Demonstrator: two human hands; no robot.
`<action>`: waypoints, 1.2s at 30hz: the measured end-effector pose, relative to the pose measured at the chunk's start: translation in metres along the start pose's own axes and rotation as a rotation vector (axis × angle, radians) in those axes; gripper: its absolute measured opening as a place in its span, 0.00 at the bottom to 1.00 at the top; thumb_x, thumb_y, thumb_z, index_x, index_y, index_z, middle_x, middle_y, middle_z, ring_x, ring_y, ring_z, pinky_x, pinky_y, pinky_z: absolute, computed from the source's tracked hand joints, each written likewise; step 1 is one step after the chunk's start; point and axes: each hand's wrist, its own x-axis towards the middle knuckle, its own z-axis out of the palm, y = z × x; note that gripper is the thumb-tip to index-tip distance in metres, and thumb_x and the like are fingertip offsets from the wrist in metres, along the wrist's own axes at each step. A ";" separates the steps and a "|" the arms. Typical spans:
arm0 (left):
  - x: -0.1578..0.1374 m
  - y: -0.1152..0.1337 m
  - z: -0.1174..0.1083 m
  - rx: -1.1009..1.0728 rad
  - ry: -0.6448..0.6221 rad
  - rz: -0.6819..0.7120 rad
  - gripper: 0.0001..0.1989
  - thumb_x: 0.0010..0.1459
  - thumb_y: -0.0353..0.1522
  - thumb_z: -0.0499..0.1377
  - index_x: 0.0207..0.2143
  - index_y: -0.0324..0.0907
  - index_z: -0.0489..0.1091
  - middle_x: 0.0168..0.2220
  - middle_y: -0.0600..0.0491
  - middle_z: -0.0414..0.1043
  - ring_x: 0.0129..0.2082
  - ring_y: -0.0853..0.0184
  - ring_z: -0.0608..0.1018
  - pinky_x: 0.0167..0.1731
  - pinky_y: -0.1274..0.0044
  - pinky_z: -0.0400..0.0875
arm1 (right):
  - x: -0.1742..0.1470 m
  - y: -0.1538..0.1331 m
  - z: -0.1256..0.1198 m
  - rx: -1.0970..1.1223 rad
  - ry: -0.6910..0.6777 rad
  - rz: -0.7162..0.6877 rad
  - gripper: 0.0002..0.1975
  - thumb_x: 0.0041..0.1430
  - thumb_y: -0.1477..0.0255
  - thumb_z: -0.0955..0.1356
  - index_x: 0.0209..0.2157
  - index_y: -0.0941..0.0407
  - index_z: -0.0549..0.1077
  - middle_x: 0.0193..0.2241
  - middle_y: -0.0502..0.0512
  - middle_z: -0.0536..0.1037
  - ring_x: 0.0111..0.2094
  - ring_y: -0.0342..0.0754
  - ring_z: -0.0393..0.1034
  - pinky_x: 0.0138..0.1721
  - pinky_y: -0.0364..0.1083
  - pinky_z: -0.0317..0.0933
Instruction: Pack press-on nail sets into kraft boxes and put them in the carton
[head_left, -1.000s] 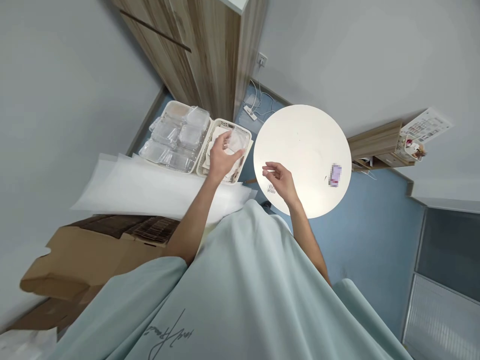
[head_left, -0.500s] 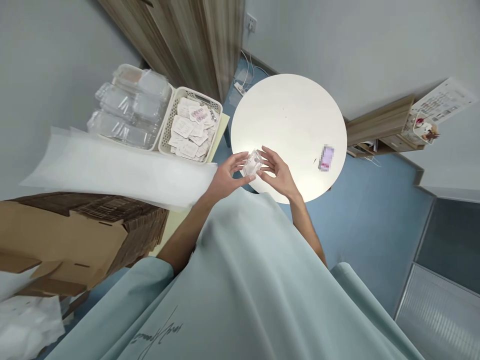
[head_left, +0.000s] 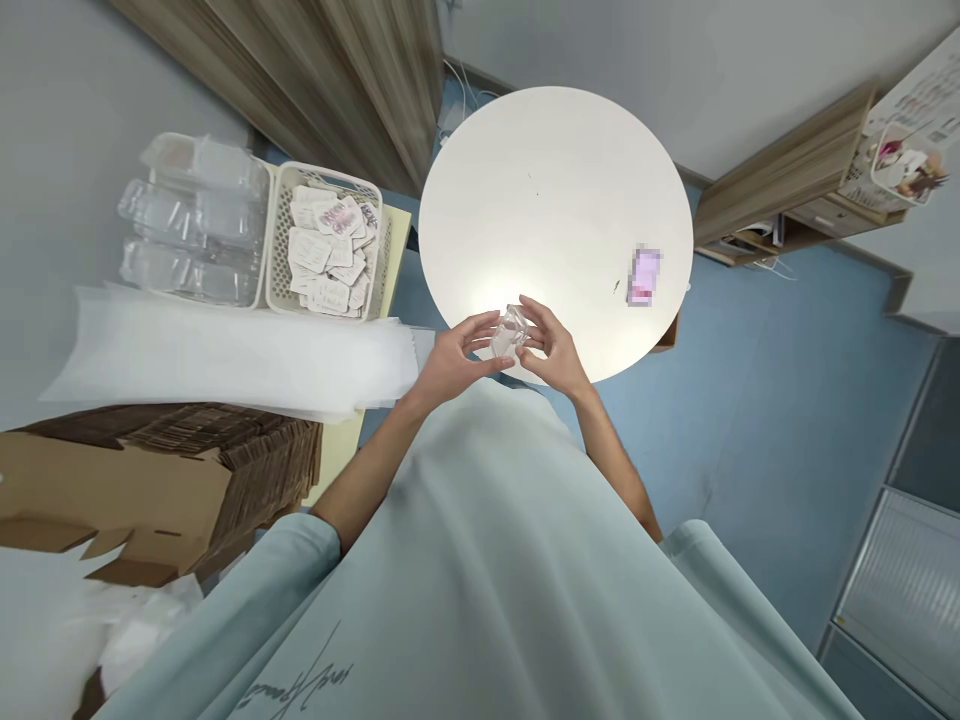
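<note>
A small clear plastic box [head_left: 509, 334] is held between my two hands, over the near edge of the round white table [head_left: 555, 190]. My left hand [head_left: 459, 360] grips its left side, fingers behind and thumb along the lower edge. From the right, my right hand [head_left: 553, 348] closes on it with the fingers at the upper side and the thumb lower down. The box is tilted, and what is inside it, if anything, I cannot make out.
A pixelated purple item [head_left: 644, 277] lies on the table's right side. To the left stand a basket of printed cards [head_left: 328, 255], a tray of clear plastic boxes [head_left: 199, 225], white sheets [head_left: 232, 355] and flattened cardboard boxes [head_left: 135, 490]. A wooden shelf [head_left: 787, 170] is at right.
The view has shifted, so the table and the left-hand containers appear further left. Both hands still hold the clear box, which is turned slightly differently.
</note>
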 end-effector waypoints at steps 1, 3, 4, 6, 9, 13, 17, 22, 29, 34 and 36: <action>0.001 0.000 0.001 0.005 -0.007 -0.003 0.50 0.45 0.55 0.84 0.68 0.49 0.79 0.69 0.43 0.80 0.72 0.41 0.79 0.76 0.52 0.73 | -0.002 0.002 -0.001 0.008 0.007 -0.004 0.48 0.58 0.52 0.81 0.76 0.43 0.67 0.76 0.62 0.72 0.71 0.67 0.77 0.70 0.66 0.76; 0.001 0.001 0.003 0.008 -0.023 -0.013 0.50 0.44 0.55 0.85 0.67 0.49 0.80 0.69 0.43 0.80 0.72 0.41 0.79 0.76 0.51 0.74 | -0.007 0.004 -0.003 0.027 0.023 -0.014 0.46 0.58 0.53 0.80 0.75 0.44 0.68 0.76 0.61 0.72 0.70 0.67 0.78 0.71 0.66 0.76; 0.001 0.001 0.003 0.007 -0.032 -0.021 0.50 0.43 0.55 0.85 0.67 0.49 0.80 0.69 0.42 0.80 0.72 0.40 0.79 0.75 0.50 0.74 | -0.009 0.005 -0.003 0.034 0.031 -0.019 0.45 0.59 0.54 0.80 0.75 0.44 0.68 0.76 0.61 0.72 0.70 0.66 0.78 0.71 0.66 0.76; 0.000 0.001 0.003 0.002 -0.043 -0.035 0.51 0.42 0.55 0.85 0.66 0.49 0.80 0.69 0.42 0.80 0.73 0.40 0.78 0.76 0.50 0.73 | -0.012 0.006 -0.001 0.037 0.044 -0.020 0.43 0.59 0.55 0.79 0.73 0.45 0.69 0.75 0.61 0.73 0.69 0.65 0.79 0.71 0.66 0.76; -0.003 -0.001 0.004 -0.009 -0.038 -0.040 0.51 0.42 0.55 0.86 0.66 0.48 0.80 0.70 0.42 0.79 0.73 0.39 0.78 0.76 0.50 0.73 | -0.015 0.007 0.003 0.023 0.062 -0.005 0.41 0.58 0.56 0.79 0.71 0.46 0.70 0.74 0.61 0.75 0.68 0.65 0.80 0.71 0.65 0.76; -0.006 -0.002 0.004 -0.019 -0.021 -0.043 0.50 0.42 0.56 0.85 0.65 0.48 0.81 0.70 0.42 0.79 0.73 0.40 0.78 0.77 0.50 0.72 | -0.016 0.007 0.008 0.024 0.084 0.012 0.41 0.57 0.57 0.79 0.70 0.46 0.71 0.73 0.61 0.75 0.69 0.65 0.79 0.71 0.65 0.76; -0.008 -0.001 0.002 -0.027 -0.024 -0.047 0.50 0.41 0.54 0.86 0.65 0.49 0.81 0.70 0.43 0.80 0.73 0.40 0.77 0.77 0.50 0.71 | -0.016 0.005 0.009 0.031 0.068 0.012 0.43 0.56 0.56 0.80 0.71 0.45 0.70 0.73 0.60 0.75 0.68 0.65 0.79 0.71 0.66 0.76; -0.008 0.001 -0.005 -0.029 -0.045 -0.036 0.50 0.40 0.54 0.87 0.65 0.50 0.82 0.69 0.44 0.81 0.74 0.38 0.77 0.77 0.48 0.71 | -0.015 -0.002 0.010 0.019 0.046 0.003 0.43 0.56 0.56 0.80 0.71 0.45 0.71 0.73 0.60 0.75 0.68 0.65 0.79 0.72 0.66 0.75; -0.011 0.003 -0.013 -0.051 -0.041 -0.046 0.51 0.38 0.54 0.88 0.64 0.47 0.83 0.69 0.41 0.80 0.75 0.37 0.76 0.78 0.49 0.70 | -0.014 -0.004 0.020 0.008 0.071 0.003 0.42 0.57 0.53 0.80 0.71 0.45 0.73 0.74 0.59 0.75 0.70 0.66 0.78 0.72 0.66 0.75; -0.013 0.003 -0.024 -0.113 -0.061 -0.075 0.52 0.38 0.52 0.88 0.65 0.46 0.82 0.69 0.38 0.80 0.74 0.36 0.77 0.77 0.48 0.72 | -0.017 -0.006 0.017 0.035 0.049 0.023 0.47 0.56 0.46 0.82 0.72 0.45 0.72 0.74 0.61 0.74 0.72 0.69 0.76 0.71 0.68 0.76; -0.013 0.003 -0.031 -0.138 -0.087 -0.083 0.51 0.40 0.52 0.87 0.66 0.47 0.82 0.68 0.38 0.82 0.72 0.36 0.79 0.74 0.47 0.74 | -0.019 -0.009 0.014 0.044 0.019 0.025 0.49 0.55 0.41 0.82 0.73 0.44 0.71 0.75 0.61 0.74 0.72 0.69 0.76 0.71 0.69 0.76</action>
